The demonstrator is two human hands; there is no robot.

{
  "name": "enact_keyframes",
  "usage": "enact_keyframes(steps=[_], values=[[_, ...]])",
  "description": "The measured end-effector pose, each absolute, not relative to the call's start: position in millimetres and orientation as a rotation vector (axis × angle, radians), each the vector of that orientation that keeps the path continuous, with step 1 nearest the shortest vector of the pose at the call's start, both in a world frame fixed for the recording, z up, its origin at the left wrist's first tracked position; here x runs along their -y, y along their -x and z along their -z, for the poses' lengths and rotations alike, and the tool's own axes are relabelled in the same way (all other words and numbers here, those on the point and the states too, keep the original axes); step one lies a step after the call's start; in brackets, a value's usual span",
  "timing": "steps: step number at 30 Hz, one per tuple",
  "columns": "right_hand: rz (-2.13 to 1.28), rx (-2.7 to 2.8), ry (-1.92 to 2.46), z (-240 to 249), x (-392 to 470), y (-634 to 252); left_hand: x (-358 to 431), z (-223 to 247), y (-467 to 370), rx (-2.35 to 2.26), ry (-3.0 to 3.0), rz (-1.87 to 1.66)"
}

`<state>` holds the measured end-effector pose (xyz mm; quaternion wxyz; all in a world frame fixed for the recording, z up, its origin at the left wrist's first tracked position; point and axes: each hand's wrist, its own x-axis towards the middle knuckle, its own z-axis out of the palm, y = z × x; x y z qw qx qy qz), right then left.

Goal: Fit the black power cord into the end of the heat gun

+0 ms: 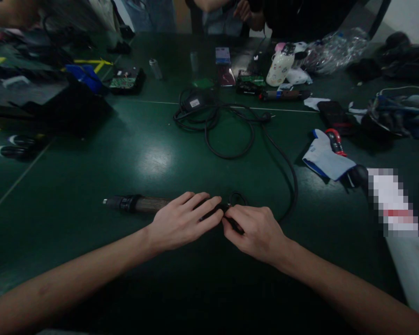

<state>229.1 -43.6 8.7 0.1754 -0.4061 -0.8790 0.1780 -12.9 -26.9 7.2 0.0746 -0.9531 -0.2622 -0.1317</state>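
An electric screwdriver [148, 204] lies sideways on the green table, its bit end pointing left. Over its rear half rests my left hand [185, 218], fingers wrapped across the body and hiding much of it. At the tool's right end, my right hand [253, 230] is closed in a pinch on the black cable's end, close to the left fingertips. The connector itself is mostly covered by the fingers. A small loop of black cable [238, 195] rises behind the right hand, and a longer cable [295, 181] runs back to a power adapter [197, 102].
Behind the coiled cable are circuit boards [125, 81], a second electric screwdriver [288, 95] and a patterned bottle [280, 67]. On the right lie a white-and-blue cloth [326, 156] and a dark phone-like case [333, 114]. A black bin [38, 102] stands left. People stand across the table.
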Motion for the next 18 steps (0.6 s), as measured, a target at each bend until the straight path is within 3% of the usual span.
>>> enact_keyframes(steps=[18], values=[[-0.551, 2.493, 1.163, -9.3, 43.8, -229.5, 27.6, -7.4, 14.1, 0.782, 2.859, 0.343]])
